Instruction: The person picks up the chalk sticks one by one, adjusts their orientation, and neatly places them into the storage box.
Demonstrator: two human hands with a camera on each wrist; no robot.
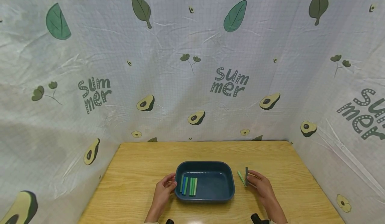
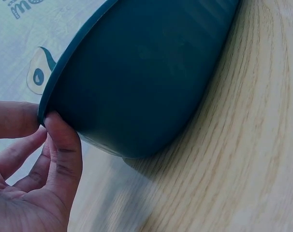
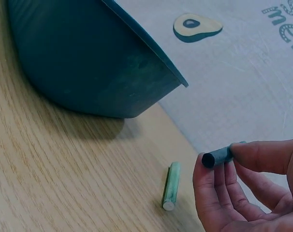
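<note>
We see the left hand [image 1: 165,188] pinching the left rim of the dark blue-green rounded rectangular plastic tray [image 1: 229,180], thumb above and fingers [image 2: 64,159] against the outer wall, a grip that in our judgement steadies the tray on the light wooden table [image 1: 138,170]. The right hand [image 1: 261,186], to the right of the tray, grips one dark grey chalk-like stick [image 1: 247,175] between thumb and fingertips, lifted off the table and held nearly level in the right wrist view. One pale green stick [image 1: 241,178] lies flat on the table just beside that hand, between it and the tray. Inside the tray, near its left wall, we count about five blue and green sticks [image 1: 188,186] lying parallel side by side; the exact number is hard to tell. In all: one tray, one held stick, one loose stick.
</note>
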